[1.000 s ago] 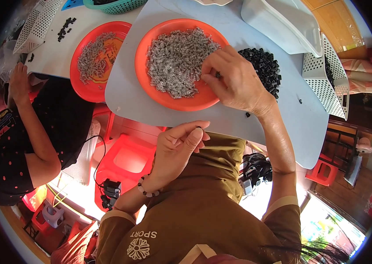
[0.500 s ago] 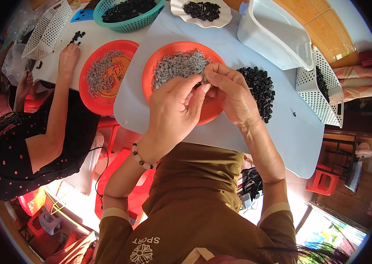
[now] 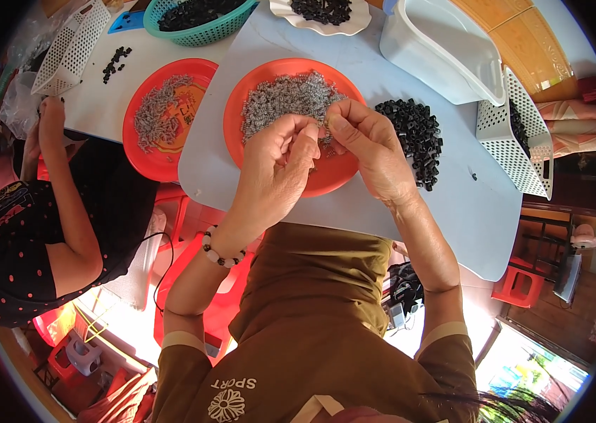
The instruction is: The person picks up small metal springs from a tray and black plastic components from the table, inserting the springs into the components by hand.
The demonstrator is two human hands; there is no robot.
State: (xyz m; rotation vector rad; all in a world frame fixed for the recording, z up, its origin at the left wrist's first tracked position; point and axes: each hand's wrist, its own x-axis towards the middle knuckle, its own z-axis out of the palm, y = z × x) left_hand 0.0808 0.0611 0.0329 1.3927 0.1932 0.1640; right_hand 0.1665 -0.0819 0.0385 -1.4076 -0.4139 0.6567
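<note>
My left hand and my right hand meet over an orange-red plate. The plate is heaped with small silvery metal pieces that look like coil springs. Both hands are closed, thumb against bent fingers, and their fingertips come close together. Whatever is pinched between them is too small and too covered to make out. Just right of my right hand lies a pile of small black plastic parts on the pale blue-grey tabletop.
A translucent bin and a white perforated basket holding black parts stand on the right. Behind the plate are a white scalloped dish and a green basket. At left, a co-worker's arm is near another red plate.
My left hand has drawn slightly down and left, its fingers curling more. My right hand has barely moved. The co-worker's hand has pulled back from the small black parts toward the table's edge.
</note>
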